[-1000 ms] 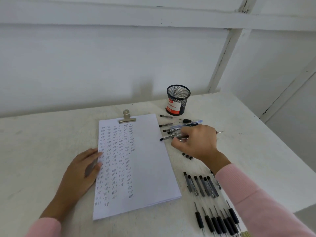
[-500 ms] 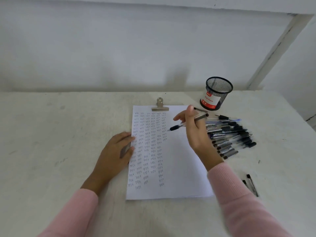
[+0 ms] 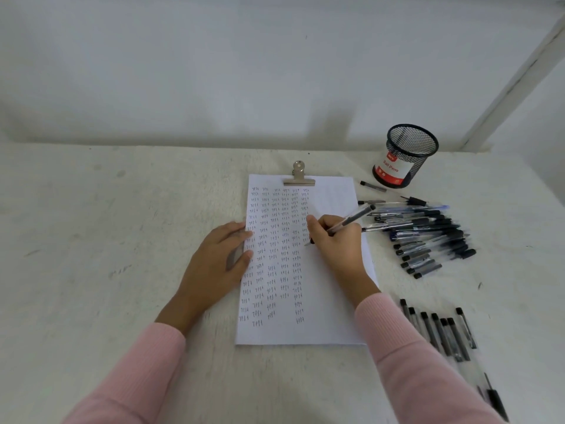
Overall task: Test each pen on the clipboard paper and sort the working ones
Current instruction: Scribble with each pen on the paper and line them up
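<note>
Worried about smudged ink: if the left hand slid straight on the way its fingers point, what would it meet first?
The left hand has its fingertips on the left edge of the clipboard paper, so it would cross the written columns first, then likely reach the right hand holding the pen.

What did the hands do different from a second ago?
The right hand took a pen from the loose pile, carried it left over the paper and now grips it with the tip down by the last written column. The left hand stayed flat on the paper's left edge; the mesh cup did not move.
</note>
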